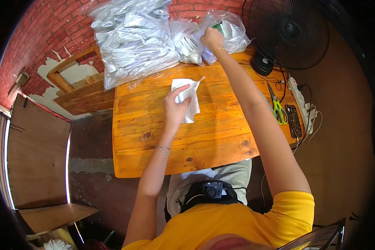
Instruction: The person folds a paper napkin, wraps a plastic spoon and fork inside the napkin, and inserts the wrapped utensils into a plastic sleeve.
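Note:
My left hand (177, 109) holds a folded white paper napkin or sheet (192, 106) above the middle of the wooden table, its thumb and index finger lying across the front. The exact kind of paper is hard to tell. My right hand (213, 38) reaches to the far side, fingers closed at the opening of a clear plastic bag (236, 35). White pieces and something green (218, 27) show in that bag. What the right fingers pinch, if anything, is hidden. Left of it stands a smaller clear bag (188, 46) of folded white pieces.
A large bag stuffed with white folded pieces (135, 46) stands at the back left of the table (154, 150). Along the right edge are a black fan (289, 29), green-handled scissors (280, 114), a phone (293, 121) and a power strip (298, 93) with cables.

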Demonstrator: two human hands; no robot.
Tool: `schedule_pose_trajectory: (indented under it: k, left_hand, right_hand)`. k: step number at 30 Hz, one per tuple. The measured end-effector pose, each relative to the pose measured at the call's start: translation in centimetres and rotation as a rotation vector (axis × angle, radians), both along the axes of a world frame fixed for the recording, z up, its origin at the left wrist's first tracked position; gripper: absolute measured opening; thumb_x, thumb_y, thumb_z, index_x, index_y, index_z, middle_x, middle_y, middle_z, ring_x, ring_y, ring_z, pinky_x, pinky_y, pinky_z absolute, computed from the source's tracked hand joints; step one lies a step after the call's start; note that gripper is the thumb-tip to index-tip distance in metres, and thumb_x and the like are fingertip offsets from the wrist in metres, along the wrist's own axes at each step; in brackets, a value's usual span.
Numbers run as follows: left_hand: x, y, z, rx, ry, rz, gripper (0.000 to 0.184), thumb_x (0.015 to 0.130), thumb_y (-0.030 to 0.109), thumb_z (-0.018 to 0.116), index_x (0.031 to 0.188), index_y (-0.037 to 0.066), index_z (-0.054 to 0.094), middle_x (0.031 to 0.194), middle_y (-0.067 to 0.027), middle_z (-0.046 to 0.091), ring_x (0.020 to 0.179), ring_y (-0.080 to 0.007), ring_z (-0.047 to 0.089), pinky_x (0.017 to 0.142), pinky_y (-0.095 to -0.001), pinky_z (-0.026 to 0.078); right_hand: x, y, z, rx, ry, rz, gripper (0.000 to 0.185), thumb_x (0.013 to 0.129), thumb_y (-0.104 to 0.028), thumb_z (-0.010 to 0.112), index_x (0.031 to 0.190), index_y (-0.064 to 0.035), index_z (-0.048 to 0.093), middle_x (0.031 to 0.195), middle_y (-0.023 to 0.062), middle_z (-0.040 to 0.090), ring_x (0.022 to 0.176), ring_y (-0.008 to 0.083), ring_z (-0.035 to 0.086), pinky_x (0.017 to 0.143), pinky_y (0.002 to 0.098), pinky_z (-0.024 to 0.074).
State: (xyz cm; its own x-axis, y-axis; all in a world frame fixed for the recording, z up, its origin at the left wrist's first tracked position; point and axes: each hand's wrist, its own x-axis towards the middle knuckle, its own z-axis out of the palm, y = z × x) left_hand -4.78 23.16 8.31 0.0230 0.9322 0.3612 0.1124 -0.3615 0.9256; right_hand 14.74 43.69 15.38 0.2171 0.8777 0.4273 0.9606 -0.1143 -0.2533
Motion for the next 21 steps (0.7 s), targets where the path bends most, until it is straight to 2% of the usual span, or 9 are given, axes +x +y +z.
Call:
schedule_pose_trajectory:
  k: [5, 11, 12, 15, 18, 19, 21]
  left_hand:
    - [-0.1, -0.6, 0.9, 0.014, 0.009, 0.019, 0.032, 0.070, -0.003, 0.063, 0.101, 0.005, 0.065, 0.096, -0.0172, 0.064, 0.086, -0.0225, 0.062, 0.076, -0.0285, 0.046]
    - [-0.2, -0.4, 0.6, 0.034, 0.031, 0.017, 0.032, 0.070, -0.004, 0.063, 0.101, 0.005, 0.064, 0.096, -0.0181, 0.064, 0.086, -0.0235, 0.063, 0.075, -0.0291, 0.047]
    - [-0.3, -0.4, 0.5, 0.034, 0.024, 0.012, 0.032, 0.070, -0.004, 0.063, 0.101, 0.005, 0.064, 0.096, -0.0181, 0.064, 0.086, -0.0239, 0.062, 0.075, -0.0293, 0.046]
    - [-0.2, -0.4, 0.5, 0.024, 0.013, -0.005, 0.033, 0.069, -0.004, 0.063, 0.101, 0.005, 0.064, 0.097, -0.0180, 0.063, 0.088, -0.0249, 0.062, 0.077, -0.0300, 0.046]
    - [-0.2, -0.5, 0.9, 0.012, 0.028, -0.005, 0.033, 0.069, -0.004, 0.064, 0.101, 0.005, 0.064, 0.098, -0.0179, 0.063, 0.090, -0.0260, 0.061, 0.080, -0.0305, 0.046]
    - [-0.3, -0.5, 0.9, 0.022, 0.031, -0.005, 0.033, 0.069, -0.004, 0.064, 0.101, 0.005, 0.064, 0.099, -0.0178, 0.063, 0.091, -0.0263, 0.061, 0.081, -0.0305, 0.046]
    - [-0.3, -0.6, 0.9, 0.032, 0.044, -0.003, 0.033, 0.069, -0.004, 0.064, 0.101, 0.005, 0.064, 0.100, -0.0177, 0.062, 0.093, -0.0266, 0.060, 0.082, -0.0304, 0.045]
  right_hand:
    - [2.1, 0.5, -1.0, -0.058, -0.095, -0.082, 0.024, 0.070, -0.019, 0.057, 0.088, -0.0056, 0.065, 0.093, 0.0174, 0.064, 0.087, 0.0320, 0.063, 0.076, 0.0391, 0.0501]
    - [5.1, -0.7, 0.1, -0.182, -0.072, -0.057, 0.031, 0.071, -0.022, 0.055, 0.096, -0.0062, 0.064, 0.101, 0.0178, 0.062, 0.094, 0.0306, 0.061, 0.079, 0.0373, 0.0495]
    - [7.5, 0.9, -1.2, -0.145, -0.015, -0.026, 0.034, 0.071, -0.025, 0.056, 0.098, -0.0063, 0.064, 0.103, 0.0174, 0.061, 0.094, 0.0304, 0.061, 0.078, 0.0372, 0.0498]
    - [12.6, 2.1, -2.3, -0.259, 0.393, -0.036, 0.032, 0.072, -0.022, 0.054, 0.097, -0.0036, 0.064, 0.096, 0.0171, 0.063, 0.091, 0.0282, 0.061, 0.071, 0.0391, 0.0508]
    - [14.9, 1.8, -4.0, -0.107, 0.739, -0.018, 0.030, 0.075, -0.021, 0.052, 0.095, -0.0015, 0.064, 0.091, 0.0182, 0.064, 0.087, 0.0255, 0.063, 0.064, 0.0353, 0.0517]
    - [15.8, 2.6, -4.4, -0.170, 0.477, 0.166, 0.029, 0.075, -0.019, 0.052, 0.093, -0.0007, 0.063, 0.091, 0.0186, 0.063, 0.084, 0.0255, 0.063, 0.063, 0.0351, 0.0517]
    - [15.5, 2.1, -3.1, -0.283, 0.398, 0.084, 0.027, 0.074, -0.017, 0.052, 0.091, 0.0005, 0.063, 0.091, 0.0188, 0.063, 0.083, 0.0259, 0.063, 0.065, 0.0367, 0.0515]
